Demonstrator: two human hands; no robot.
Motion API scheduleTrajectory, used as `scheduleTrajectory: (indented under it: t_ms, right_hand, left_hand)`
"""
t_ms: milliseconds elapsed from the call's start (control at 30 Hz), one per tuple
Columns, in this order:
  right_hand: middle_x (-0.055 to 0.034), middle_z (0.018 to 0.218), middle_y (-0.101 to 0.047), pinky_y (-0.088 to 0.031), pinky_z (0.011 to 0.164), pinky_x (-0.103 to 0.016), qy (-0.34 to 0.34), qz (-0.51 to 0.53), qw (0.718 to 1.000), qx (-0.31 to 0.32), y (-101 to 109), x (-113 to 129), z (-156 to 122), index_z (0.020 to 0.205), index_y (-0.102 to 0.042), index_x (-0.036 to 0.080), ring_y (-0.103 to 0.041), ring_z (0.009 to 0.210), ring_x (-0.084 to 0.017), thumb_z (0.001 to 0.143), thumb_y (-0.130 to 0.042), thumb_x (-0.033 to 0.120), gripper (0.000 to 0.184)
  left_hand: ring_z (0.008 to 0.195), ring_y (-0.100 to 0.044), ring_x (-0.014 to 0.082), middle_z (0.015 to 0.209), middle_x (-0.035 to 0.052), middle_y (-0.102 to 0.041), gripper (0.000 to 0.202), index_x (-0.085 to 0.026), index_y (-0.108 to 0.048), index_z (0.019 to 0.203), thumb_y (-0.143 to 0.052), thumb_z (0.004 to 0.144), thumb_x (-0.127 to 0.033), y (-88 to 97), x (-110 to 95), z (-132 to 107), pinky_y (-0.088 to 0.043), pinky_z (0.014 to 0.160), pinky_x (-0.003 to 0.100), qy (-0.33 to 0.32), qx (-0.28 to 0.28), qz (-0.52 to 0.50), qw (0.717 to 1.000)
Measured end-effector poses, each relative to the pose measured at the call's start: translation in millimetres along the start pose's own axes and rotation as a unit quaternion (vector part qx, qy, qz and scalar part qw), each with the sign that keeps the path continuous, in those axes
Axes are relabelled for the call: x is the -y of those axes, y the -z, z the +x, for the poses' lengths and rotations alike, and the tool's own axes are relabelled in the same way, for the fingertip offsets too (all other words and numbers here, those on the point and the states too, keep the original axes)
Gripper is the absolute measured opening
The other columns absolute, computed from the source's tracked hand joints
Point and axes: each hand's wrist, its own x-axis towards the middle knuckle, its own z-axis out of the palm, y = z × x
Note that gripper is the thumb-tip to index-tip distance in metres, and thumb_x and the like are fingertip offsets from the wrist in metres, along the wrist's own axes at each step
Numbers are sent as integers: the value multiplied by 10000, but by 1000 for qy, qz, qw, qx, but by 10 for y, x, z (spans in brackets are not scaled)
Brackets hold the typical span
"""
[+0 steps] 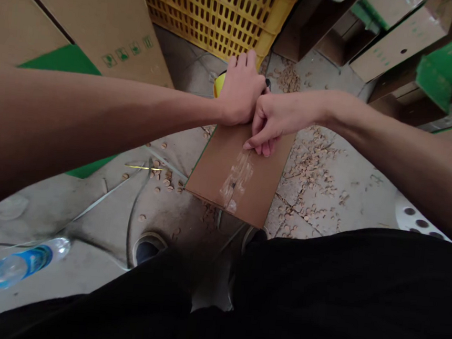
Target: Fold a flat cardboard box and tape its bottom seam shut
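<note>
A closed cardboard box (pixel 210 171) with green edges sits on the floor in front of me. Crinkled clear tape (pixel 237 183) runs along its top seam. My left hand (pixel 240 91) is over the far end of the box, its fingers closed over a yellow and black object (pixel 219 83) that is mostly hidden beneath it. Right beside it, touching, my right hand (pixel 272 121) is curled with the thumb pointing down at the far end of the tape strip. Whatever is inside its fingers is hidden.
A yellow plastic crate (pixel 239 15) stands beyond the box. Large cartons (pixel 116 22) are on the left, open green-lined boxes (pixel 406 45) at upper right. Small round brown cutouts (pixel 313 166) litter the floor. A plastic bottle (pixel 30 263) and loose straps (pixel 100 200) lie at lower left.
</note>
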Motion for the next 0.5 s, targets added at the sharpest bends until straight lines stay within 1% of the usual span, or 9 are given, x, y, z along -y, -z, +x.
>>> scheduleTrajectory:
  t_ms: [67, 167, 233, 300, 400, 500]
  right_hand:
    - [-39, 760, -780, -546, 746, -237, -5, -3, 1000, -5, 8, 2, -11, 952, -802, 24, -727, 737, -131, 946, -751, 394, 374]
    - [-27, 748, -776, -539, 754, -233, -20, -3, 1000, -21, 21, 13, -39, 964, -797, 14, -719, 721, -115, 954, -728, 318, 312]
    - [-34, 749, -777, -547, 760, -238, -14, 6, 1000, -26, 29, 16, -55, 962, -794, 8, -721, 717, -118, 949, -728, 309, 309]
    - [-43, 749, -777, -555, 764, -241, -5, 13, 999, -30, 34, 8, -62, 942, -792, 9, -723, 711, -123, 936, -746, 336, 330]
    - [-47, 753, -776, -550, 776, -236, -3, 9, 999, -33, 37, -23, -56, 918, -792, 13, -719, 713, -121, 929, -749, 363, 353]
    - [-29, 794, -784, -537, 841, -239, -14, -10, 999, -33, 29, -46, -54, 928, -800, 34, -740, 826, -139, 941, -712, 430, 407]
  left_hand:
    - [1258, -435, 388, 1381, 168, -581, 473, -271, -823, 1162, -402, 1015, -427, 8, -5, -6, -296, 1067, 551, -8, -5, 23, 1000]
    - [1245, -445, 386, 1377, 176, -581, 449, -305, -818, 1150, -409, 1023, -437, 20, -10, -17, -324, 1051, 550, -12, -6, 41, 999]
    - [1246, -449, 394, 1384, 198, -569, 460, -268, -817, 1161, -407, 1022, -423, 30, -11, -26, -324, 1051, 557, -13, -3, 41, 999]
    - [1254, -447, 407, 1383, 202, -563, 492, -239, -818, 1169, -388, 1029, -434, 40, -9, -37, -307, 1061, 568, -13, -1, 21, 1000]
    - [1268, -437, 407, 1381, 178, -564, 540, -269, -818, 1188, -344, 1045, -486, 51, -4, -49, -296, 1083, 567, -13, -1, 1, 1000]
    - [1265, -461, 392, 1382, 192, -569, 482, -242, -814, 1212, -399, 1050, -426, 62, -16, -58, -331, 1072, 540, -13, -2, 30, 999]
